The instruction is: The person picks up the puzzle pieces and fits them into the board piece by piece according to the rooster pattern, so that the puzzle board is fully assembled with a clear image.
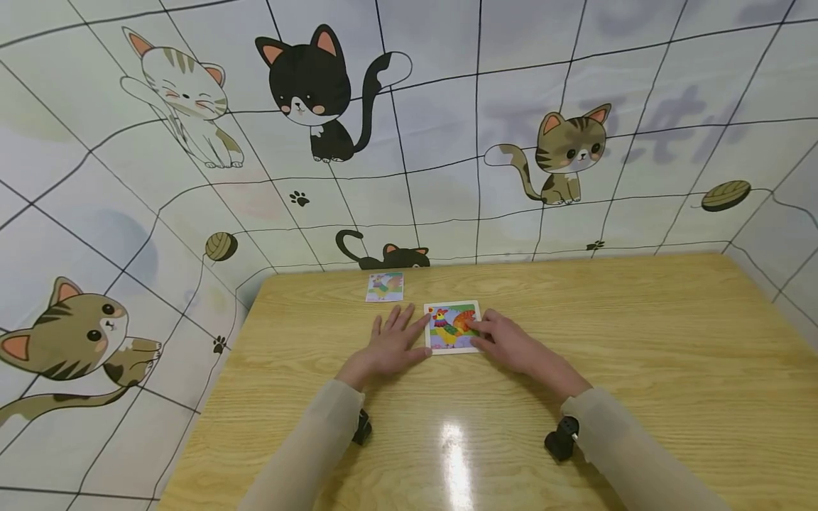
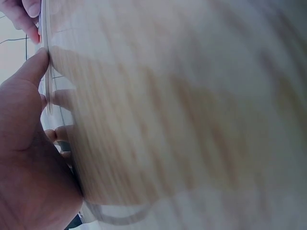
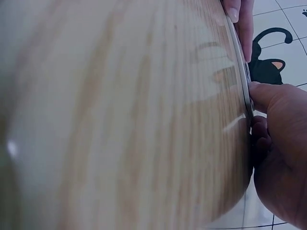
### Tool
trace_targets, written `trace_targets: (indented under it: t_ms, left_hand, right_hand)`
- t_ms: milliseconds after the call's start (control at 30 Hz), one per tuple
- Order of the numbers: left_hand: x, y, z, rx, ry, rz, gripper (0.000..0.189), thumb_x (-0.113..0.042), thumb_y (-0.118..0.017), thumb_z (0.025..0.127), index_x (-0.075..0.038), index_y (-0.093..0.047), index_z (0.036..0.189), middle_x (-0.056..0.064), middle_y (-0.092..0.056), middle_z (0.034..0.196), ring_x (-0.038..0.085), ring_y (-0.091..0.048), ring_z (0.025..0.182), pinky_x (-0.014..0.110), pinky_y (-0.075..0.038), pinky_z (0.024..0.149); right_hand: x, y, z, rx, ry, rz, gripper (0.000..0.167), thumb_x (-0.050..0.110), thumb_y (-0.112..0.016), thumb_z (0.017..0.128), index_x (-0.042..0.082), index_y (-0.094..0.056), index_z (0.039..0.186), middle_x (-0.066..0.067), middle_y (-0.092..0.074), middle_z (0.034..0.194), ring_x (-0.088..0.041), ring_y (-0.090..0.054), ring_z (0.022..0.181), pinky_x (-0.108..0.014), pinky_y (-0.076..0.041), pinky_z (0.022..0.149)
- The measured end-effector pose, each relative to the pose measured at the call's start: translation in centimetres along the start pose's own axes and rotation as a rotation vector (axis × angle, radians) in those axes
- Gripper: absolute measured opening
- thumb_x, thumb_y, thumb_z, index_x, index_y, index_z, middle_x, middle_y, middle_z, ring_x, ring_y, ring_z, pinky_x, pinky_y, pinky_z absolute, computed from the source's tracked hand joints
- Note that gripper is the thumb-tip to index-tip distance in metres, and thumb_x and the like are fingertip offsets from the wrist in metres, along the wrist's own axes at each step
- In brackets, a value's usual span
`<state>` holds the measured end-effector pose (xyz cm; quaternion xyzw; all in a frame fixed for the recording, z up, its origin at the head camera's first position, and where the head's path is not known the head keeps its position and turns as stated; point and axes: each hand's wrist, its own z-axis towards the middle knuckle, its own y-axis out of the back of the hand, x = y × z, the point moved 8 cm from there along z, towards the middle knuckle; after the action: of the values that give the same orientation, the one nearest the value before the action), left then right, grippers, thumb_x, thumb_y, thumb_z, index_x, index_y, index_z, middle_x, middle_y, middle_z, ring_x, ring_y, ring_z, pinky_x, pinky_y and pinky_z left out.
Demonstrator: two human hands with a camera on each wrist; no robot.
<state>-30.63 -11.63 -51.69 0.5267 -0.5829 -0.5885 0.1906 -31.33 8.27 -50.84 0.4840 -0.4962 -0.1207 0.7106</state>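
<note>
A small picture board point(image 1: 447, 341) with a white border and a bright rooster picture lies on the wooden table. My left hand point(image 1: 393, 348) rests flat at its left side, fingers spread, with index finger and thumb at the board's edge. From the right, my right hand point(image 1: 505, 343) touches the board, one fingertip on the orange tail and the thumb by the lower right corner. In the left wrist view the left thumb point(image 2: 36, 67) meets the board's thin edge. The right thumb point(image 3: 263, 95) lies against that edge in the right wrist view.
A paler rooster picture card point(image 1: 385, 287) lies on the table point(image 1: 639, 341) beyond my left hand, near the back edge. A cloth wall point(image 1: 441, 142) printed with cats and grid lines stands behind and beside the table. Light glares off the tabletop in front.
</note>
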Motion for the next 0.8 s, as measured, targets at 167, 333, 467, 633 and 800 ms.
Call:
trace_targets:
  t_ms: [167,333,467,633,800]
  left_hand:
    - [0.14,0.0,0.03,0.008,0.005,0.005,0.073,-0.051,-0.049,0.105,-0.024,-0.02,0.166,0.011,-0.001,0.172,0.036,0.008,0.156,0.066,0.005,0.118]
    - [0.09,0.1,-0.02,0.006,0.004,0.017,0.073,-0.051,-0.048,0.105,-0.025,-0.019,0.166,0.011,-0.001,0.172,0.036,0.008,0.156,0.066,0.005,0.118]
    - [0.02,0.31,0.0,-0.004,0.004,0.023,0.072,-0.051,-0.048,0.106,-0.024,-0.02,0.166,0.011,-0.001,0.172,0.036,0.008,0.156,0.065,0.005,0.118]
    - [0.06,0.22,0.09,-0.001,0.006,0.026,0.072,-0.051,-0.048,0.105,-0.024,-0.02,0.166,0.012,-0.001,0.172,0.037,0.007,0.156,0.065,0.005,0.118]
    - [0.17,0.04,0.01,0.005,0.012,0.028,0.073,-0.053,-0.047,0.105,-0.025,-0.019,0.166,0.011,0.0,0.172,0.036,0.008,0.156,0.065,0.004,0.118]
  right_hand:
    - [-0.25,0.01,0.07,-0.021,-0.02,0.024,0.042,0.015,-0.066,0.102,-0.002,-0.061,0.14,-0.004,-0.05,0.096,-0.017,-0.046,0.08,-0.029,-0.041,0.068]
    - [-0.26,0.42,0.0,-0.079,-0.011,0.066,0.033,0.012,-0.069,0.099,0.0,-0.068,0.13,-0.001,-0.05,0.087,-0.015,-0.045,0.076,-0.03,-0.04,0.067]
    - [-0.15,0.75,0.0,-0.1,0.005,0.075,0.026,0.01,-0.069,0.098,0.001,-0.071,0.123,-0.001,-0.051,0.088,-0.015,-0.046,0.077,-0.031,-0.042,0.067]
    - [-0.15,0.63,0.24,-0.058,-0.01,0.055,0.024,0.012,-0.069,0.099,0.0,-0.072,0.12,-0.001,-0.053,0.091,-0.016,-0.048,0.079,-0.031,-0.042,0.068]
    - [-0.32,0.56,0.47,-0.041,-0.025,0.082,0.02,0.012,-0.07,0.098,0.002,-0.072,0.116,-0.001,-0.052,0.088,-0.016,-0.048,0.078,-0.032,-0.042,0.068]
